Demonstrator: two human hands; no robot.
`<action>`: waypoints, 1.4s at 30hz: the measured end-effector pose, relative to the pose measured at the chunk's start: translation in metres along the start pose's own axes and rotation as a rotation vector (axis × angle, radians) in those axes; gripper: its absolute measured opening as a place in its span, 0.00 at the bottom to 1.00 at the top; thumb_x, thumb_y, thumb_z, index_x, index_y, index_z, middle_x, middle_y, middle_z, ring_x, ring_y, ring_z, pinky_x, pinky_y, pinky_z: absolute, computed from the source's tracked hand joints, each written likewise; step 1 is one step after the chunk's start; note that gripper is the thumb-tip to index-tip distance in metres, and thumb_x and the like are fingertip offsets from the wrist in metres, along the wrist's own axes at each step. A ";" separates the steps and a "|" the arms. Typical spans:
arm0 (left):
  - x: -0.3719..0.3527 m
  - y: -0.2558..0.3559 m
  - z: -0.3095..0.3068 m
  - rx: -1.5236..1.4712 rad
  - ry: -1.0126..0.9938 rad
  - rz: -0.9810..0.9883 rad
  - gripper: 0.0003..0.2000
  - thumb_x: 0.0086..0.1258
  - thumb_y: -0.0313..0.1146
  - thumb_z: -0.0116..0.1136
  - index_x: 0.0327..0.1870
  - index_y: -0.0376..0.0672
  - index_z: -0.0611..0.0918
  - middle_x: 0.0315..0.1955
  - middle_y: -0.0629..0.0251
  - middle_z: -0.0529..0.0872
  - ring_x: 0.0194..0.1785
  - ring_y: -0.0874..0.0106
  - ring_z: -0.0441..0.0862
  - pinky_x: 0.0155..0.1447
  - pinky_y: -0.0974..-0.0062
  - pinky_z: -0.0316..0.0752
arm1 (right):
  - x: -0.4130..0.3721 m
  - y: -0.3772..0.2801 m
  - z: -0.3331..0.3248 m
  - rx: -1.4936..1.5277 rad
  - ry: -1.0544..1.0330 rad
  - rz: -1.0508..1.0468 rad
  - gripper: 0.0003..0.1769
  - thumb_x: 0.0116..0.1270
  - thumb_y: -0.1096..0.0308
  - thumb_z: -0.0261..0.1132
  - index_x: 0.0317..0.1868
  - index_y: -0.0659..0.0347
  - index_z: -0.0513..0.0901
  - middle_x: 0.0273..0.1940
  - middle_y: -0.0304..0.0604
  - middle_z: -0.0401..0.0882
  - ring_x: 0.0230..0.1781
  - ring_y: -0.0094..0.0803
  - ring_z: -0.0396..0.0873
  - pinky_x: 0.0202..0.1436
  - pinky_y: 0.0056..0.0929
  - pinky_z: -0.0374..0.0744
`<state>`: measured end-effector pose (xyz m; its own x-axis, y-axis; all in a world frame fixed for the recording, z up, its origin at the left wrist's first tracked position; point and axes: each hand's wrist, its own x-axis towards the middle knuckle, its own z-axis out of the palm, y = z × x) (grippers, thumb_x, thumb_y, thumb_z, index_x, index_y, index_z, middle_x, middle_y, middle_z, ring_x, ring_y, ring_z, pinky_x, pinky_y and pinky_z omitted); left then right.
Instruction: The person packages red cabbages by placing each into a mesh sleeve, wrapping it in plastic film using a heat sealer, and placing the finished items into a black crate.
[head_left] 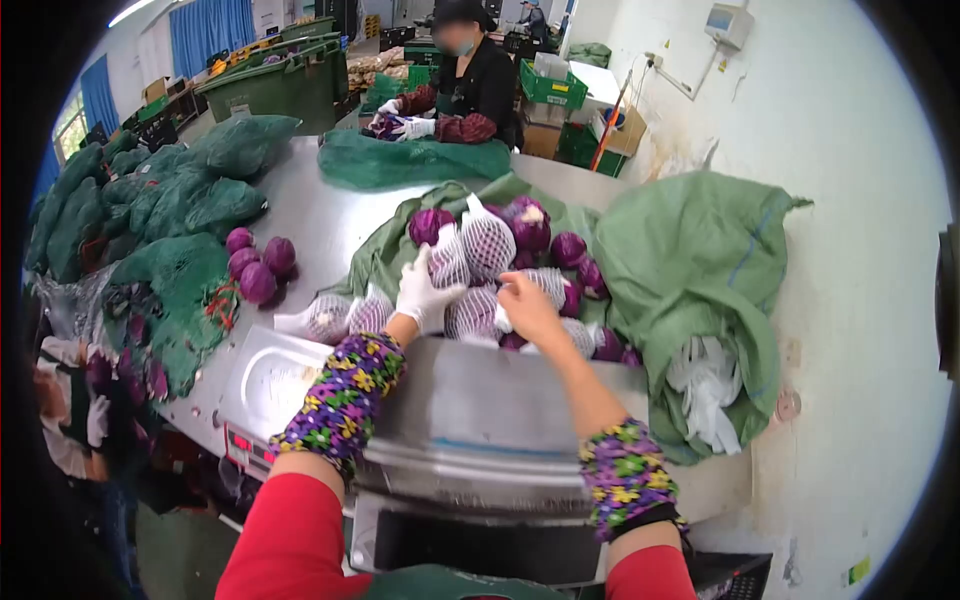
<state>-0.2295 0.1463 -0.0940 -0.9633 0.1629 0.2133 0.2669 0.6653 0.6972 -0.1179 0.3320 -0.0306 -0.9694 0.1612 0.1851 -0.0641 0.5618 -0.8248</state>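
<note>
Reaching hands [424, 290] [526, 304] (two) among cabbages [488, 247]

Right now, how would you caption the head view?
Gloved left hand and bare right hand among purple cabbages, some in white foam netting.

Blue curtains [212, 38] hang beyond a large green bin [272, 92].

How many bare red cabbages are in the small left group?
4: top cabbage, left one, right one, bottom one, beside the green mesh bag; more may be hidden.
</note>
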 end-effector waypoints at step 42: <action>-0.283 0.086 -0.167 -0.450 -0.864 -0.048 0.08 0.74 0.26 0.48 0.45 0.35 0.79 0.39 0.58 0.86 0.33 0.77 0.85 0.38 0.81 0.77 | -0.315 -0.032 -0.159 0.176 -0.402 0.355 0.04 0.72 0.73 0.52 0.39 0.65 0.71 0.35 0.46 0.83 0.34 0.31 0.84 0.37 0.27 0.81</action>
<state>0.0707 0.0353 0.0202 -0.6149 0.7400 -0.2726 0.0399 0.3744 0.9264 0.2274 0.3922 0.0227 -0.9504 -0.0258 -0.3100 0.2775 0.3799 -0.8824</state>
